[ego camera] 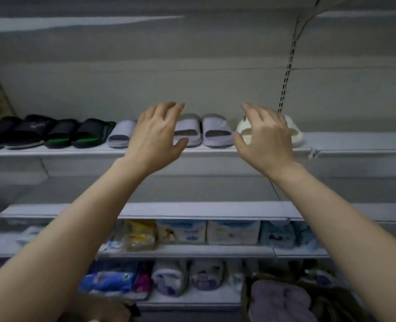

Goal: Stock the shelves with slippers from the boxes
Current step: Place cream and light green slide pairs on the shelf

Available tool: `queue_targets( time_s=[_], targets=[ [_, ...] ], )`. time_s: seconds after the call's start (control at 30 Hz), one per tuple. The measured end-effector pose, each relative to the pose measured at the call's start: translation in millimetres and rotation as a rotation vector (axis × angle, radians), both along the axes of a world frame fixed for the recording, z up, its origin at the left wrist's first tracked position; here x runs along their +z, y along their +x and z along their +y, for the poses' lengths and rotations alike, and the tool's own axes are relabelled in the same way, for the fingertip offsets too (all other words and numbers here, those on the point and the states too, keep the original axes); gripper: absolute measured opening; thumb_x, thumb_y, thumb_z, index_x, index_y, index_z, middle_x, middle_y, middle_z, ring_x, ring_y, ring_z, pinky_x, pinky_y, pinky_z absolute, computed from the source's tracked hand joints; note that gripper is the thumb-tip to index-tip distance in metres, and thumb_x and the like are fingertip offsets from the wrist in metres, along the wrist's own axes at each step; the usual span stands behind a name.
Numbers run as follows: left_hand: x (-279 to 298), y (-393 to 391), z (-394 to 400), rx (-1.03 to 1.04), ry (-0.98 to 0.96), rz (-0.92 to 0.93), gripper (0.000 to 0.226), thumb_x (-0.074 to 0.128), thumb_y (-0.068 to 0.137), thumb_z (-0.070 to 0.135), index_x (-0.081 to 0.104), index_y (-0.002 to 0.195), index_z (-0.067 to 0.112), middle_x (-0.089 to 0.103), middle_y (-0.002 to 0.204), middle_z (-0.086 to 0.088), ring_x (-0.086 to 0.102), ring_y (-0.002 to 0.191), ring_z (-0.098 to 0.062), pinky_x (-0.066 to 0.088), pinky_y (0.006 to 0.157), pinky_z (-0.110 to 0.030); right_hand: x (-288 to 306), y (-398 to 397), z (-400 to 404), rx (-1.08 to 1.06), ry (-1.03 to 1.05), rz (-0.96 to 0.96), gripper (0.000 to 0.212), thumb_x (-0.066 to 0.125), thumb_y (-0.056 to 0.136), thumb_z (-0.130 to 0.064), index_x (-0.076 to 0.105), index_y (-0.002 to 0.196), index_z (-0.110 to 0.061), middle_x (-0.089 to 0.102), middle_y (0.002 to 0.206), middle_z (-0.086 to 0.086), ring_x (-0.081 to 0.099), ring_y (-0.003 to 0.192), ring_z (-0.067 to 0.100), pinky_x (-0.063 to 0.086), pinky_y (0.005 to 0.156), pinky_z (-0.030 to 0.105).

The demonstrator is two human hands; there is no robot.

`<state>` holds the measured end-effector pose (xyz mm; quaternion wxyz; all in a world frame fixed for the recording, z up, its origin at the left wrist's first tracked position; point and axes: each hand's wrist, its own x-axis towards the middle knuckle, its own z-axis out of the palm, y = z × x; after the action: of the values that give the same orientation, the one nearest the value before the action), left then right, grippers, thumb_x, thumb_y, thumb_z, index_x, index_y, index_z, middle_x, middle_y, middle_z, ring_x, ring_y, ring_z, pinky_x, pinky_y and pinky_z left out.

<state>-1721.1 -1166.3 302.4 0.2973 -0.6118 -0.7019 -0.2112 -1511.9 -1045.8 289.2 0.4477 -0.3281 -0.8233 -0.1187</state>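
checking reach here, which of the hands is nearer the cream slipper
Right. The right hand is directly in front of the cream slipper; the left hand is several slippers to its left.

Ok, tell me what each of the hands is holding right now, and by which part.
Nothing is held. The left hand and right hand are both open, fingers spread, in front of the slippers on the shelf.

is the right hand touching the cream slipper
Cannot tell. In the head view, the right hand sits in front of the cream slipper with fingers spread, hiding most of it; the overlap shows neither contact nor a gap.
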Motion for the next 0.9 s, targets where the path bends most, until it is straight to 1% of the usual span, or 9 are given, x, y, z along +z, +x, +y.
queue_targets(
  time_s=[0.2,0.3,0.37,0.47,0.6,0.67,0.73,0.8,0.9],
  targets=[
    [-45.9,-28.4,-88.4,0.134,-0.176,-0.013,0.074,0.067,0.087,0.037,0.037,0.149,0.011,0.043,0.147,-0.016,0.042,0.13,-0.041,0.038,0.106,-0.052,-61.3,-29.9,-63.5,0.097,-0.125,-0.066,0.062,0.057,0.082,-0.034,0.052,0.135,-0.004,0.058,0.132,0.017,0.054,0.118,0.037,0.039,0.099,0.045],
    [-73.7,-56.6,-129.1,0.198,-0.237,-0.065,0.075,0.065,0.088,0.037,0.034,0.151,0.012,0.039,0.15,-0.015,0.04,0.133,-0.04,0.036,0.107,-0.05,-92.0,-53.7,-96.3,0.141,-0.192,-0.123,0.064,0.056,0.083,-0.035,0.049,0.139,-0.004,0.056,0.134,0.018,0.052,0.119,0.038,0.037,0.1,0.045],
    [-93.1,-77.1,-154.2,0.242,-0.279,-0.105,0.074,0.064,0.09,0.037,0.032,0.152,0.012,0.038,0.152,-0.014,0.038,0.133,-0.039,0.035,0.107,-0.049,-111.6,-72.1,-117.6,0.171,-0.238,-0.174,0.064,0.056,0.085,-0.035,0.046,0.141,-0.006,0.053,0.138,0.017,0.049,0.123,0.038,0.034,0.103,0.044],
    [-127.8,-110.4,-187.2,0.3,-0.338,-0.139,0.073,0.065,0.09,0.035,0.034,0.151,0.011,0.039,0.151,-0.015,0.04,0.132,-0.04,0.035,0.107,-0.05,-145.9,-103.7,-147.7,0.208,-0.293,-0.251,0.063,0.057,0.088,-0.034,0.043,0.143,-0.006,0.051,0.141,0.016,0.047,0.126,0.037,0.034,0.104,0.044],
    [-186.9,-161.0,-227.7,0.313,-0.385,-0.19,0.067,0.065,0.086,0.027,0.042,0.146,0.007,0.047,0.144,-0.018,0.046,0.127,-0.042,0.039,0.105,-0.052,-200.7,-154.7,-187.9,0.235,-0.338,-0.351,0.061,0.057,0.086,-0.033,0.047,0.139,-0.006,0.055,0.136,0.016,0.05,0.122,0.036,0.037,0.102,0.045],
    [-219.1,-187.8,-244.2,0.303,-0.437,-0.209,0.068,0.068,0.084,0.027,0.044,0.144,0.007,0.049,0.142,-0.018,0.048,0.125,-0.041,0.04,0.103,-0.051,-229.1,-182.2,-207.7,0.247,-0.36,-0.387,0.062,0.055,0.084,-0.034,0.049,0.138,-0.005,0.055,0.136,0.016,0.051,0.121,0.037,0.038,0.101,0.046],
    [-252.7,-212.6,-257.5,0.299,-0.493,-0.245,0.069,0.069,0.083,0.029,0.044,0.144,0.008,0.048,0.143,-0.016,0.046,0.127,-0.039,0.038,0.104,-0.05,-260.3,-211.3,-227.7,0.241,-0.403,-0.441,0.062,0.06,0.085,-0.032,0.047,0.14,-0.006,0.053,0.139,0.015,0.049,0.124,0.036,0.037,0.104,0.047],
    [-288.2,-231.8,-269.3,0.296,-0.576,-0.275,0.069,0.068,0.084,0.03,0.041,0.145,0.01,0.045,0.145,-0.014,0.044,0.13,-0.036,0.035,0.105,-0.047,-291.4,-239.1,-248.0,0.233,-0.453,-0.493,0.065,0.065,0.084,-0.032,0.046,0.141,-0.006,0.052,0.14,0.015,0.048,0.126,0.035,0.037,0.105,0.047],
    [-342.3,-254.3,-288.1,0.285,-0.716,-0.3,0.075,0.063,0.086,0.031,0.032,0.151,0.012,0.039,0.151,-0.014,0.038,0.136,-0.033,0.03,0.112,-0.044,-336.2,-271.5,-276.9,0.222,-0.546,-0.549,0.066,0.069,0.081,-0.029,0.049,0.139,-0.005,0.055,0.137,0.017,0.052,0.122,0.036,0.041,0.102,0.048]
  ],
)
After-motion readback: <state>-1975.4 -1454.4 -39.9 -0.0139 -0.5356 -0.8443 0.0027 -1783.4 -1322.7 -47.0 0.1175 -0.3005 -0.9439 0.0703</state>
